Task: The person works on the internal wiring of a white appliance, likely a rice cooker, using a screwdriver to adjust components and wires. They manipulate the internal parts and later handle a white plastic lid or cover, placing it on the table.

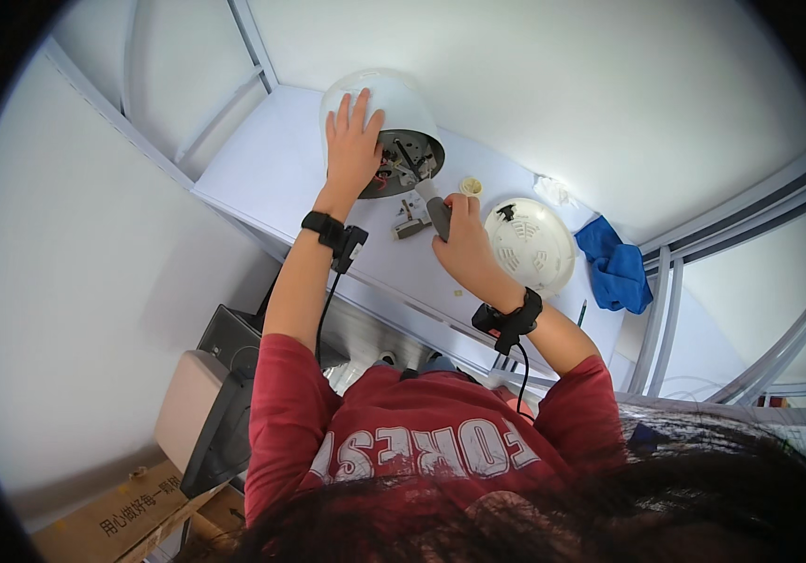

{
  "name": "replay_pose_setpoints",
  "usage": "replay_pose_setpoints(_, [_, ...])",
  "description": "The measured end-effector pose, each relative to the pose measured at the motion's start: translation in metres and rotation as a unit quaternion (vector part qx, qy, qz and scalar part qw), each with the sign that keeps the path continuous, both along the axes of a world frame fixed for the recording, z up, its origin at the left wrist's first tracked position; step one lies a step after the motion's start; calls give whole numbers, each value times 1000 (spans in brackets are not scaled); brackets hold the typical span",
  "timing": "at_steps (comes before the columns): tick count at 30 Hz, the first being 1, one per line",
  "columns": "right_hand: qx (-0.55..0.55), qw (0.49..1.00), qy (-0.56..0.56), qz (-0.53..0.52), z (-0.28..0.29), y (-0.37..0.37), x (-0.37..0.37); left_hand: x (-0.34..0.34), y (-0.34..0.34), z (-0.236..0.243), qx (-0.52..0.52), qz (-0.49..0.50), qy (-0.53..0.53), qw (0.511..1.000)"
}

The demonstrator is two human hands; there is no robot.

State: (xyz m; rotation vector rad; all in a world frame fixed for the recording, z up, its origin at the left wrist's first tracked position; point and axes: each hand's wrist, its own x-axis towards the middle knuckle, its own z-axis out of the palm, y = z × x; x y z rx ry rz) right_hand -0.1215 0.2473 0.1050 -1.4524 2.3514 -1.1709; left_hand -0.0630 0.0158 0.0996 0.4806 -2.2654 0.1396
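A white rounded appliance [394, 105] lies tipped on the table, its open underside [401, 169] facing me with red wires and metal parts inside. My left hand [354, 141] rests on its shell with fingers spread flat. My right hand [467, 239] is wrapped round the grey handle of a screwdriver [435, 208], whose shaft reaches into the open underside. The tip is hard to make out among the parts. Beside the handle lies a small grey and metal part [410, 228]. To the right of my right hand is a round white vented cover [534, 246].
A small yellowish cup [471, 186] stands behind my right hand. Crumpled white tissue [553, 191] and a blue cloth [617, 267] lie at the right, near a dark pen-like stick [582, 310]. Metal frame posts [658, 319] flank the table [267, 183]. Bins [201, 413] and a cardboard box [126, 516] stand lower left.
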Motion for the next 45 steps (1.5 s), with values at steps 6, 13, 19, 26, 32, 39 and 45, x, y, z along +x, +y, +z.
replay_pose_setpoints(6, [4,996,91,-6,7,0,-4,-13,-4,-12,10,45,18,999])
replay_pose_setpoints(13, [-34,998,62,0,18,-7,9,-19,-7,-14,3,46,13,999])
replay_pose_setpoints(19, [-67,981,183,-14,23,-7,-2,-23,-7,-15,-7,56,7,998])
replay_pose_setpoints(26, [-8,983,177,-51,34,-8,-1,-29,-8,-19,-21,64,18,998])
replay_pose_setpoints(32, [-22,980,192,-40,21,-3,-13,-27,-6,-18,-17,68,21,997])
replay_pose_setpoints(39, [15,975,209,-71,15,-7,-18,-22,-6,-17,0,75,28,997])
replay_pose_setpoints(45, [-4,988,151,-23,13,-2,-15,-24,-4,-16,2,78,22,997])
